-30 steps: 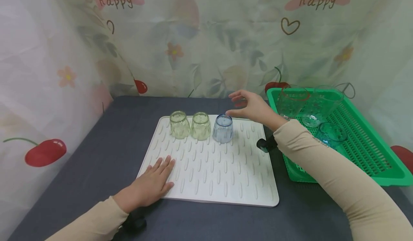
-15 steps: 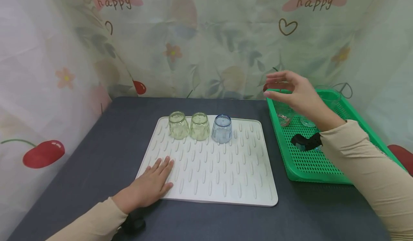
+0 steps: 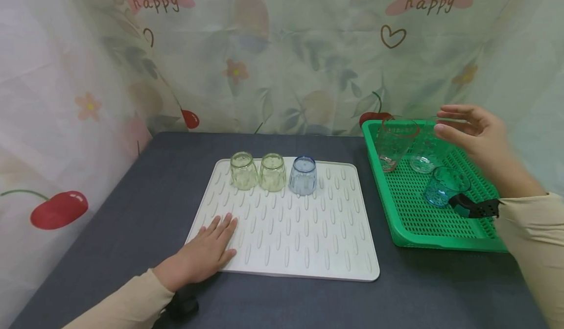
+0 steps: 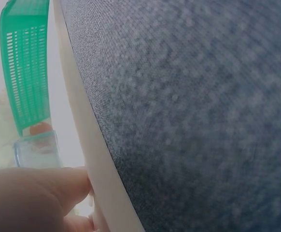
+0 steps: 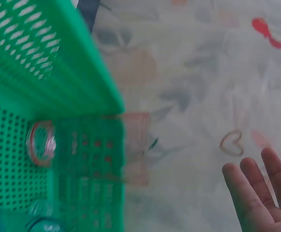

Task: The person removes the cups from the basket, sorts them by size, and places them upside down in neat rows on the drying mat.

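My left hand (image 3: 200,255) lies with spread fingers on the left front part of a white ridged drying mat (image 3: 304,236). Along the mat's far side stand two green glasses (image 3: 244,172) and a blue-tinted glass (image 3: 303,176), all upside down. My right hand (image 3: 482,140) hovers over the green plastic basket (image 3: 385,211), fingers loosely bent and nothing between them. Inside the basket are a tall clear glass with a red rim (image 3: 391,148), another clear glass (image 3: 423,158) and a tilted turquoise glass (image 3: 442,187). The right fingertips overlap the upper part of that second clear glass in the head view.
A dark grey cloth (image 3: 145,211) covers the table. The basket's raised rim stands to the right of the mat, with a narrow strip of table between them. Printed curtains (image 3: 282,64) hang behind and at both sides.
My right hand has moved right, away from the blue-tinted glass on the mat, to a place over the basket. My left hand and the glasses on the mat have stayed put.
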{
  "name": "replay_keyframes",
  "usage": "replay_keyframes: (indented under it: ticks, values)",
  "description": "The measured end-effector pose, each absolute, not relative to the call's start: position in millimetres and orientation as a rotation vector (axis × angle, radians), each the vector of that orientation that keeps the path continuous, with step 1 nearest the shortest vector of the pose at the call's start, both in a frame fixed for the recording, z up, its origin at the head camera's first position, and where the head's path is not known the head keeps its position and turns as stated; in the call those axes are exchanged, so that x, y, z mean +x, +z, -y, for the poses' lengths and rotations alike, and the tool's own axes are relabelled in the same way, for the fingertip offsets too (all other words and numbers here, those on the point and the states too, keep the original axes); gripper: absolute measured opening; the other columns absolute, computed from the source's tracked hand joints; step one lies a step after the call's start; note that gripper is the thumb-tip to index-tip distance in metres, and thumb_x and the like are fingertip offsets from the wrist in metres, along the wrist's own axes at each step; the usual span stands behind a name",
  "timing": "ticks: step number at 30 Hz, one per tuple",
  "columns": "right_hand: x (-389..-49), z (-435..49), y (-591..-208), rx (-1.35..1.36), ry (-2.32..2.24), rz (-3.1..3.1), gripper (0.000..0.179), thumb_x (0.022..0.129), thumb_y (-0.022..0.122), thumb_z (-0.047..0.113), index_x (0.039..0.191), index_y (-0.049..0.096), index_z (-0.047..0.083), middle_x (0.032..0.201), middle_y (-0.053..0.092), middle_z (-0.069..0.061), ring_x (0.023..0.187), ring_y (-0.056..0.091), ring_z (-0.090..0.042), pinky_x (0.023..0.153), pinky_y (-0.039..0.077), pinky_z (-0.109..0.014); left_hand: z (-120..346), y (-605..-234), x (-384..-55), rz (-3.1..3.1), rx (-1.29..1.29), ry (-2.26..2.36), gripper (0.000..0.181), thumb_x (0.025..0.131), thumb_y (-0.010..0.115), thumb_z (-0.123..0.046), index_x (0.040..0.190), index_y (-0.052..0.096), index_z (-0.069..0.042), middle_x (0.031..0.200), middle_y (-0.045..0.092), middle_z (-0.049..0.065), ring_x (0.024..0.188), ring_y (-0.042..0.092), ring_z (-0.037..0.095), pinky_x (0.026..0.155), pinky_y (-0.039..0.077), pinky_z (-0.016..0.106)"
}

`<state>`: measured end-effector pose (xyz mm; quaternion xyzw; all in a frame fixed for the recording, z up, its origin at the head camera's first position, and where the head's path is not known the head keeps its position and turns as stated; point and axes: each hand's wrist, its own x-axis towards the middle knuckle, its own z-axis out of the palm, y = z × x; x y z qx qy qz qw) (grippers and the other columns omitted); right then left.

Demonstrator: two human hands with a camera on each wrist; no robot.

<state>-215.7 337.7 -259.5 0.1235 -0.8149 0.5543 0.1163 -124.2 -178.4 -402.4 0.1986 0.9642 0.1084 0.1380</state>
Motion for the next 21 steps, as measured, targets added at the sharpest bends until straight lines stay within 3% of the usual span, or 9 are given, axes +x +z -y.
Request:
replay_keyframes:
  ticks: [6,8,10,13,14,17,21]
  values:
    - [-216.5,-369.2,-278.2,0.179,1.399,2.582,0.048,0.095,0.062,0.025,0.141,0.048,0.023,0.124,0.054,0.020,0.108,0.053,0.010,0.075,0.042,-0.006,178.7,-402.9,-124.9,-2.788,0.580,0.312,0.065,0.102,0.047,-0.032,0.152,0.023,0.000,0.159,0.017,0.021,0.146,0.014,0.044,0.111,0.020,0.065]
    - [-218.7,-376.9,-284.2,0.113,1.312,2.655,0.051,0.095,0.061,0.033,0.143,0.045,0.027,0.128,0.051,0.019,0.118,0.050,0.005,0.086,0.043,-0.015,178.8,-403.2,-125.0,-2.787,0.573,0.302,0.065,0.102,0.047,-0.033,0.153,0.023,0.000,0.160,0.016,0.021,0.146,0.013,0.043,0.112,0.020,0.064]
    - [-221.7,-383.5,-289.7,0.054,1.247,2.724,0.054,0.094,0.060,0.041,0.144,0.042,0.029,0.133,0.048,0.016,0.131,0.046,-0.007,0.098,0.043,-0.031,178.9,-403.9,-125.3,-2.786,0.571,0.297,0.066,0.101,0.047,-0.033,0.153,0.022,-0.001,0.160,0.016,0.020,0.147,0.013,0.043,0.112,0.019,0.064]
    - [-226.2,-391.5,-296.4,0.005,1.196,2.820,0.062,0.093,0.057,0.049,0.148,0.037,0.027,0.146,0.041,0.008,0.141,0.035,-0.032,0.101,0.034,-0.061,179.1,-404.6,-125.7,-2.786,0.567,0.292,0.066,0.101,0.047,-0.034,0.153,0.022,-0.001,0.160,0.016,0.020,0.147,0.012,0.043,0.112,0.019,0.064]
    - [-227.7,-393.7,-298.4,0.000,1.183,2.850,0.065,0.093,0.057,0.050,0.149,0.036,0.025,0.150,0.038,0.003,0.140,0.033,-0.038,0.100,0.032,-0.065,179.2,-405.0,-126.0,-2.786,0.567,0.295,0.066,0.101,0.047,-0.034,0.153,0.022,-0.001,0.160,0.016,0.020,0.147,0.012,0.043,0.112,0.019,0.064]
    - [-230.8,-400.4,-303.8,0.018,1.137,2.949,0.074,0.093,0.056,0.052,0.153,0.028,0.017,0.157,0.030,-0.014,0.135,0.032,-0.047,0.098,0.031,-0.067,179.2,-405.5,-126.3,-2.784,0.567,0.302,0.066,0.102,0.047,-0.034,0.153,0.022,-0.001,0.160,0.015,0.020,0.147,0.012,0.043,0.112,0.019,0.064]
    - [-233.8,-409.2,-311.6,0.053,1.136,3.059,0.080,0.094,0.056,0.050,0.155,0.020,0.012,0.153,0.027,-0.029,0.133,0.030,-0.048,0.098,0.030,-0.068,179.0,-405.8,-126.7,-2.781,0.569,0.301,0.066,0.102,0.047,-0.034,0.153,0.021,-0.001,0.160,0.015,0.020,0.147,0.011,0.042,0.112,0.019,0.063]
